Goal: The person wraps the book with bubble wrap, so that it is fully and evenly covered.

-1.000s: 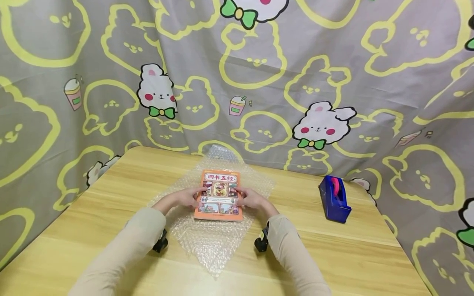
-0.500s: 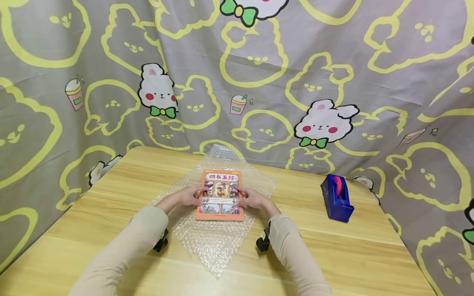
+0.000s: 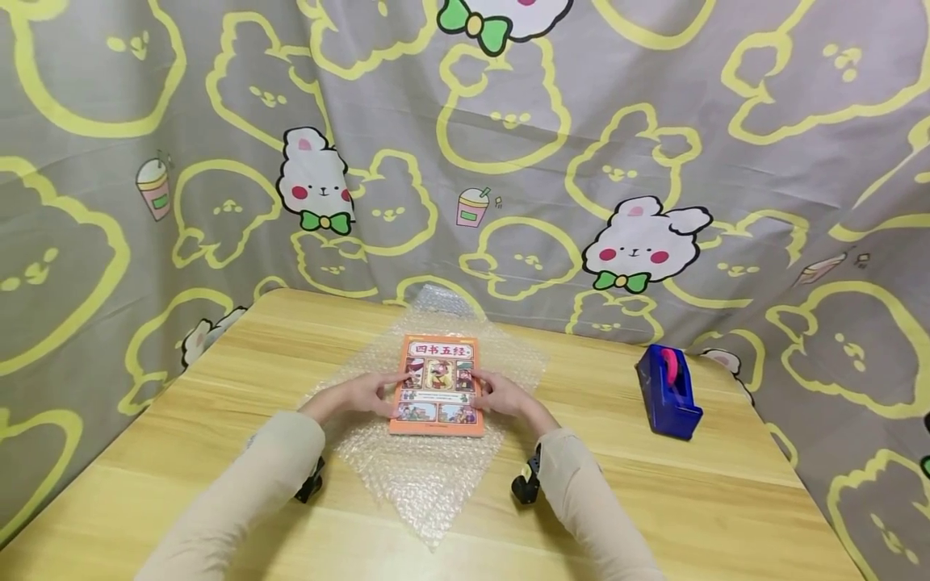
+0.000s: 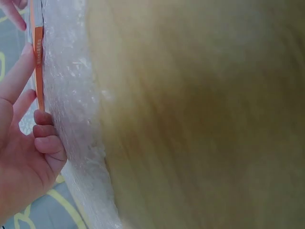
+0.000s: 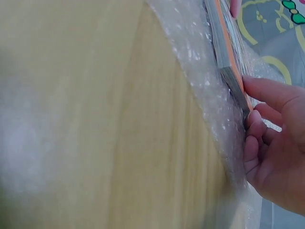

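Note:
An orange book (image 3: pixel 437 387) with comic-style pictures and Chinese characters on its cover lies face up on a sheet of bubble wrap (image 3: pixel 429 484). My left hand (image 3: pixel 366 394) holds the book's left edge, with one fingertip reaching over the cover. In the left wrist view, the left hand's other fingers (image 4: pixel 46 133) curl beside the book's edge. Opposite it, my right hand (image 3: pixel 503 394) grips the right edge. The right wrist view shows its thumb (image 5: pixel 264 89) against the orange cover and curled fingers at the book's side.
A blue tape dispenser (image 3: pixel 670 395) with a pink core stands at the right of the wooden table (image 3: pixel 625 500). Behind the table hangs a grey cartoon-print curtain (image 3: pixel 508 186). The bubble wrap's far corner reaches the table's back edge.
The head view has shifted slightly. Both hands stay at the book's sides; the left hand's thumb and finger have spread a little wider. The book stays on the wrap.

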{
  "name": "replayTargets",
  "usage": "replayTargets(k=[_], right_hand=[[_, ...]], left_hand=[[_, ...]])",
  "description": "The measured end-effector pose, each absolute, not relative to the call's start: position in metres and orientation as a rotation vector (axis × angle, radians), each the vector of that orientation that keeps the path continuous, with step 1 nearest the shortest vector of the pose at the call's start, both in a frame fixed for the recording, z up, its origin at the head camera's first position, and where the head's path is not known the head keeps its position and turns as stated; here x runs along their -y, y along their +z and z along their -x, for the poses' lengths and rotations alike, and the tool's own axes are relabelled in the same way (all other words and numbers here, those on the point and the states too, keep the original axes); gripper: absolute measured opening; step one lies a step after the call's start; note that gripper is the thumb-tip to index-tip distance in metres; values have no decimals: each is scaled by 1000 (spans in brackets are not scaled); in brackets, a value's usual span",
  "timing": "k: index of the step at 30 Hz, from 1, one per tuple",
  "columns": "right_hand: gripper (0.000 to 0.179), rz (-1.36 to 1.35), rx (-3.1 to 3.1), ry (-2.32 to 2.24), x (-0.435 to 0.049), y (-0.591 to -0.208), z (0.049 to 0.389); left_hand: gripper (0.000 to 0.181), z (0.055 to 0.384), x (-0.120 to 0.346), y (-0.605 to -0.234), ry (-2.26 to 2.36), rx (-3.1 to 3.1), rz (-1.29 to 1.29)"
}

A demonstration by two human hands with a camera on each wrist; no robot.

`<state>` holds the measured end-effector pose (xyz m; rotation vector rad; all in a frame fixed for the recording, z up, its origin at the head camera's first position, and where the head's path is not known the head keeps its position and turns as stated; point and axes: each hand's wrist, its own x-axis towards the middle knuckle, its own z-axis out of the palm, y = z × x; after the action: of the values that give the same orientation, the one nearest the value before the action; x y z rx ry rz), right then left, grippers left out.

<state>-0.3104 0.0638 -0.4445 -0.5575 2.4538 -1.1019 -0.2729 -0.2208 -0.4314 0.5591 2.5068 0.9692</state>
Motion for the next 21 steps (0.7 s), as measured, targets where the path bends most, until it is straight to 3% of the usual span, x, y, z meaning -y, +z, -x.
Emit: replayTargets(k=[10, 21], right_hand=[[63, 767, -2586, -992, -67, -445, 301], [76, 1036, -2423, -921, -80, -442, 279]], left_hand=[[76, 274, 216, -428, 951, -2525, -490], [76, 271, 216, -430, 954, -2529, -460]])
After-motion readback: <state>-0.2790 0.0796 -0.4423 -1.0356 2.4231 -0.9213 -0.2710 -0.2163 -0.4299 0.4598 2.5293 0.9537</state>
